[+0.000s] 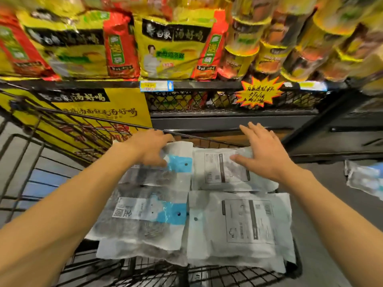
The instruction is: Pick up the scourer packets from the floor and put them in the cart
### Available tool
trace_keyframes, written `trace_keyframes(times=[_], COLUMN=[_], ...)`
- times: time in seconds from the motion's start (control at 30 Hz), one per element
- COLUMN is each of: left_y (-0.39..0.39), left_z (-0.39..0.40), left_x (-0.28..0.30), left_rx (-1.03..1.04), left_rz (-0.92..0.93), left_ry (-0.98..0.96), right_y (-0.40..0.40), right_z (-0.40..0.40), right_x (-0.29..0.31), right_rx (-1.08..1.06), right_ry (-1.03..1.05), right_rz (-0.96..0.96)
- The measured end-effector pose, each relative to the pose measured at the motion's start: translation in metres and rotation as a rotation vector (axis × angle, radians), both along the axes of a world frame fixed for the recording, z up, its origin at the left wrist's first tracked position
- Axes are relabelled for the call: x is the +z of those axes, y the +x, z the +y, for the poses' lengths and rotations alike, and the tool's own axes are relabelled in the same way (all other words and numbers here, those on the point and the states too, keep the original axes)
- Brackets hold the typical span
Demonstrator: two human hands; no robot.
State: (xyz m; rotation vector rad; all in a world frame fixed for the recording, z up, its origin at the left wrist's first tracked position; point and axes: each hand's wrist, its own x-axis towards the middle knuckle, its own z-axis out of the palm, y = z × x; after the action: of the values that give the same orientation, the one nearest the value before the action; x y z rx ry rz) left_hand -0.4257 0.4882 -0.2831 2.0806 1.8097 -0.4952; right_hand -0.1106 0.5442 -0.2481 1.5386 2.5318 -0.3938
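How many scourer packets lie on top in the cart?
4 on top: far left, far right, near left, near right. More may lie hidden underneath.

Supermarket aisle: shelf (186,84) stocked with noodle packs (176,46), price tags (156,86), wire cart (68,129).

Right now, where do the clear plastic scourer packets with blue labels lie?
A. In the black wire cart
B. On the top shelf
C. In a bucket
A: the clear plastic scourer packets lie stacked in the black wire cart, under both hands.
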Motion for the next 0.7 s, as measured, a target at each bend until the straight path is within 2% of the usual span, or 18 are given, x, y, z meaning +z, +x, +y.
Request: trace_keyframes(times=[0.2, 0.27, 0.4, 0.53, 0.7], left_y=[0.051, 0.089, 0.168, 0.259, 0.405], left_z=[-0.037, -0.053, -0.068, -0.061, -0.046], left_x=[0.078, 0.106, 0.149, 0.188, 0.214], left_rx=[0.013, -0.078, -0.108, -0.147, -0.299], left_rz=[-0.107, -0.084, -0.209, -0.313, -0.319], left_ry=[0.253, 0.278, 0.374, 0.525, 0.556], right_y=[0.046, 0.081, 0.170, 0.275, 0.405], right_z=[-0.042, -0.066, -0.117, -0.173, -0.226], right_x=[0.082, 0.115, 0.160, 0.181, 0.179], right_rx=[-0.134, -0.217, -0.455, -0.660, -0.817], right_ry=[0.089, 0.131, 0.170, 0.200, 0.267], right_rz=[0.104, 0.154, 0.233, 0.212, 0.093])
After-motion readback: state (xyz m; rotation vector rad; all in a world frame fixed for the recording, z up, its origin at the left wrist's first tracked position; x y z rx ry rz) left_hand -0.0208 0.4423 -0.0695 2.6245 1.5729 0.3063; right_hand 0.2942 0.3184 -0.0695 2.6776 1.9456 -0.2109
